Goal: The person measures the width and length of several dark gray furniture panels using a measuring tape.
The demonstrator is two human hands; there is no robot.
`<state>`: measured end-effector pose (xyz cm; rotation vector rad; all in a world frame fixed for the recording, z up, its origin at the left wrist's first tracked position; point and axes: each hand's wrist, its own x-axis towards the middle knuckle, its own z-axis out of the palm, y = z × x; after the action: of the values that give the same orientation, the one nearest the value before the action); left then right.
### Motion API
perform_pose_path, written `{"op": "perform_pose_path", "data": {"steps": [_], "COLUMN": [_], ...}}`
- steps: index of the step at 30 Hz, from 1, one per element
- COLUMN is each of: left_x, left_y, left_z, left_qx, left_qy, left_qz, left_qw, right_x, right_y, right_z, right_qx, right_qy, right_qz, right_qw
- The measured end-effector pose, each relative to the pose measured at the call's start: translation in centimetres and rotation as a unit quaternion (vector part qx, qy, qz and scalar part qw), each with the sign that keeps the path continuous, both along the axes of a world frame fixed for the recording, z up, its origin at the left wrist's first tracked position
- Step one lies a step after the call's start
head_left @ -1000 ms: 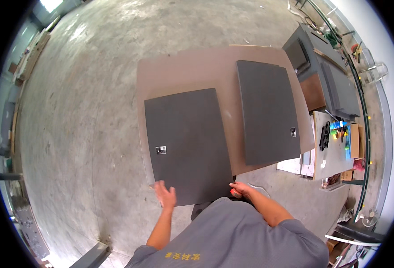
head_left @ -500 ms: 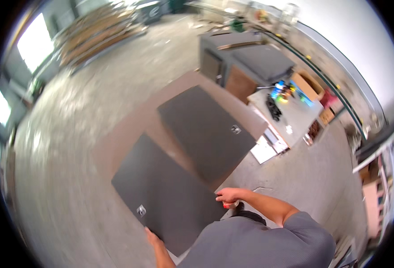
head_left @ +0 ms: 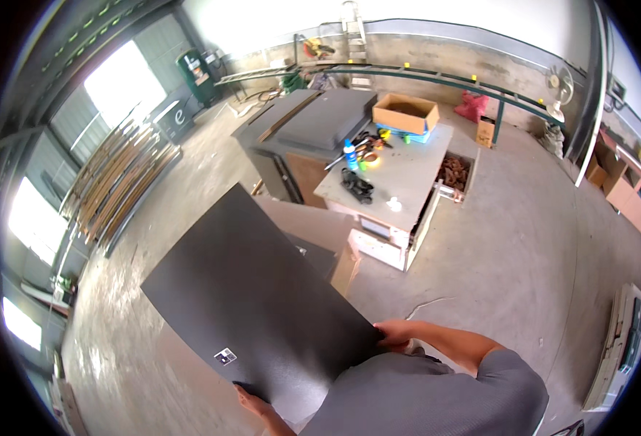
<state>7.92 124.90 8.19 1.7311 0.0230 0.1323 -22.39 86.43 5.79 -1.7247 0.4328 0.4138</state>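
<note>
A large dark grey rectangular panel point(head_left: 262, 291) is held up in front of my body, tilted, with a small black-and-white label point(head_left: 225, 356) near its left edge. My right hand point(head_left: 394, 333) grips the panel's right edge. At the near left edge, my left hand point(head_left: 251, 399) is closed round the rim, with some of its fingers hidden beneath. Behind the held panel, a second dark panel point(head_left: 311, 253) shows in part, lying on a brown board point(head_left: 320, 220).
A worktable point(head_left: 400, 190) carries tools, a blue bottle point(head_left: 350, 155) and an open cardboard box point(head_left: 406, 114). Beside it stands a stack of grey panels point(head_left: 313, 123). Long boards point(head_left: 117, 182) are piled at the left. A long green-framed rail point(head_left: 436, 76) runs along the wall.
The held panel has risen and come away from the second panel, which it now mostly covers. Both my hands keep their hold. My view has swung rightward and up, showing more of the room.
</note>
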Motion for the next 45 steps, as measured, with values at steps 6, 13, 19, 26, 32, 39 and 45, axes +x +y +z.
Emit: {"op": "perform_pose_path", "data": {"steps": [6,13,19,26,32,39,45], "left_x": [-4.4,-11.4,-16.9,-26.0,-35.6,-48.1,-54.1], "left_y": [-13.0,-32.7,-53.3,-83.4,-105.5,-127.5,-139.3], "left_z": [0.1,3.6,0.7,-4.2,-3.1,10.1,21.6], "left_qx": [-0.076,-0.100,-0.177,-0.299,-0.277,-0.134,-0.051], "left_qy": [-0.026,-0.006,0.082,0.247,0.157,-0.005,-0.203], "left_qz": [-0.136,-0.320,-0.401,-0.477,-0.591,-0.609,-0.565], "left_qw": [0.987,0.942,0.895,0.788,0.742,0.782,0.798], "right_x": [-13.6,-25.1,-34.0,-43.4,-49.7,-61.6,-66.7], "right_y": [-6.0,-13.6,-24.4,-36.6,-46.6,-64.7,-82.2], "right_z": [7.3,2.1,8.1,13.1,12.5,6.1,7.8], "right_qx": [0.086,-0.084,-0.063,-0.099,-0.159,-0.066,0.028], "right_qy": [0.110,-0.113,-0.085,-0.077,-0.097,-0.281,-0.379], "right_qz": [-0.073,-0.324,-0.509,-0.688,-0.768,-0.818,-0.796], "right_qw": [0.987,0.935,0.854,0.715,0.613,0.497,0.471]}}
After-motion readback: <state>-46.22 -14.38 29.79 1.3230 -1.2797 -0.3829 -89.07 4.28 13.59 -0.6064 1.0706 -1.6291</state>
